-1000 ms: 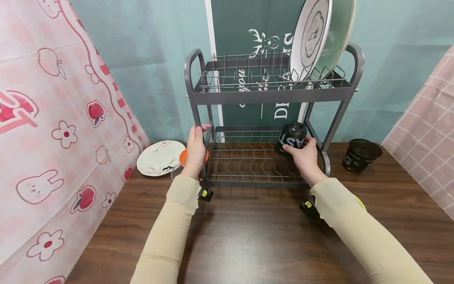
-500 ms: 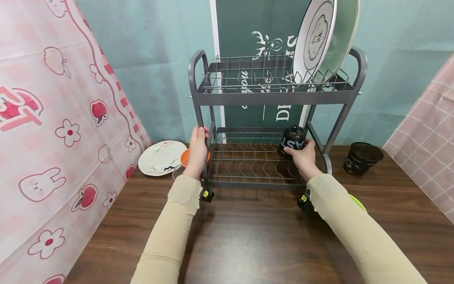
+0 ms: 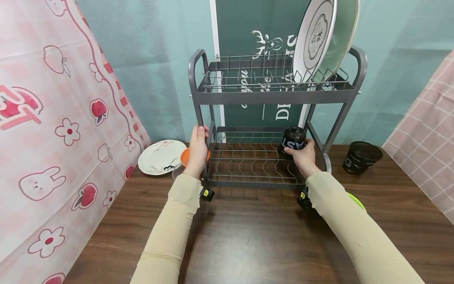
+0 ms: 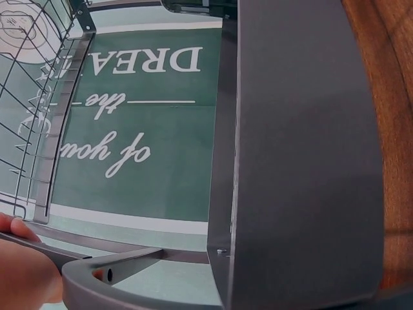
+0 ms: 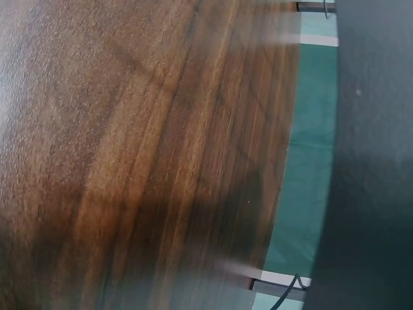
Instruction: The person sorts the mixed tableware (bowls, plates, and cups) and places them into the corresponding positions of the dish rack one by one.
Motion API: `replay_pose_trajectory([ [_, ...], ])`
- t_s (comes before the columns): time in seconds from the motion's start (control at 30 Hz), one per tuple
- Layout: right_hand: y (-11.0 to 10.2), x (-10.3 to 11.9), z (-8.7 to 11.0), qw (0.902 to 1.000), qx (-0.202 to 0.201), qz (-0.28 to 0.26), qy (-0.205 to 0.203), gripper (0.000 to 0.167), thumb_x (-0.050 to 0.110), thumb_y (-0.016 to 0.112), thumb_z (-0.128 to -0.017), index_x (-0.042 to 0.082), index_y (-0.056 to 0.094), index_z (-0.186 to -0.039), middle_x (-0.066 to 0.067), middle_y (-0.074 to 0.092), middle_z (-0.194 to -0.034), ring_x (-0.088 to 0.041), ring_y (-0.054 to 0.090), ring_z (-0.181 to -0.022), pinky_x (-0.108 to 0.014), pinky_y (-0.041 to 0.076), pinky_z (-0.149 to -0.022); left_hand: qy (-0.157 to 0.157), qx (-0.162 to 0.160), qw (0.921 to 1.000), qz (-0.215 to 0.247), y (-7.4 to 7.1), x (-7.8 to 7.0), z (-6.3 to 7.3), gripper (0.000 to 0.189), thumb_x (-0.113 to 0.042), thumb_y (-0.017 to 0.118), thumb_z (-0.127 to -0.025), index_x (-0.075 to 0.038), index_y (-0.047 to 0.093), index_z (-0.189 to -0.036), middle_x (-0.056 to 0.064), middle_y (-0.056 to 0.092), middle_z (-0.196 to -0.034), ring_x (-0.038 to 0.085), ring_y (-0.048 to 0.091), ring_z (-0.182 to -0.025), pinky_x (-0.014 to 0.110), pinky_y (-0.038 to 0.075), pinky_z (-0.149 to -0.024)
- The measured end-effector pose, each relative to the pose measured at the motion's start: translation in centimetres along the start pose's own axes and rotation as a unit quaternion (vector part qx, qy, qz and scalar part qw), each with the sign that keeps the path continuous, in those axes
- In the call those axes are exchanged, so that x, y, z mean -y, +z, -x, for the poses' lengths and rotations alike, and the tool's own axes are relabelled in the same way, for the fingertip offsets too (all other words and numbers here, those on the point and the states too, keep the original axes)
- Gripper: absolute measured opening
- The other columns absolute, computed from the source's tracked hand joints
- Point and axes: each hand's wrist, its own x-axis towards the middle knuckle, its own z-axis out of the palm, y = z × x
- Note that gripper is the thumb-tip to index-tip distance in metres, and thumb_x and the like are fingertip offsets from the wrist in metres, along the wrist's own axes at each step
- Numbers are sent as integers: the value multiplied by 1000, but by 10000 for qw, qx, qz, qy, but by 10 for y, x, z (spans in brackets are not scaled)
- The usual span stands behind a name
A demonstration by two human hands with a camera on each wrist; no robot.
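Observation:
A grey two-tier dish rack (image 3: 274, 98) stands on the wooden table. My left hand (image 3: 198, 152) grips its left front post, between the two tiers; in the left wrist view, curled fingers (image 4: 19, 227) show at the lower left beside the grey frame. On the right end of the lower tier, my right hand (image 3: 304, 156) holds a black cup (image 3: 293, 138), thumb across its front. The white letters on this cup are upside down. Whether its rim touches the wires is hidden. The right wrist view shows no hand, only the table and a dark rack part.
A white plate (image 3: 308, 39) and a pale green plate (image 3: 342, 43) stand upright in the upper tier. Another black cup (image 3: 360, 157) is right of the rack. Left of it lie a patterned white plate (image 3: 161, 157) and an orange item (image 3: 185, 157). A lime-green rim (image 3: 356, 202) shows behind my right sleeve.
The view shifted slightly. The black cup in my right hand has tipped a little more upright and settled on the lower tier. My left hand stays on the post.

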Motion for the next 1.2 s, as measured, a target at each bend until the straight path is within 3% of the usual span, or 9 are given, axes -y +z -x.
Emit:
replay_pose_trajectory([
  [1.0,-2,-5,3,9997,98,117,-173,84,23,64,-85,6,6,-143,-25,23,-147,-35,28,-136,-47,28,-110,11,84,9998,-159,0,2,0,24,-30,31,-101,-12,46,-97,-1,41,-84,17,41,-96,28,29,-89],
  [1.2,-2,-1,10,9997,117,209,-81,83,22,63,-85,5,6,-143,-24,22,-147,-35,29,-135,-48,30,-108,-106,62,9998,-142,-1,1,-1,25,-32,32,-100,-12,47,-98,0,42,-84,17,41,-96,29,28,-89],
])
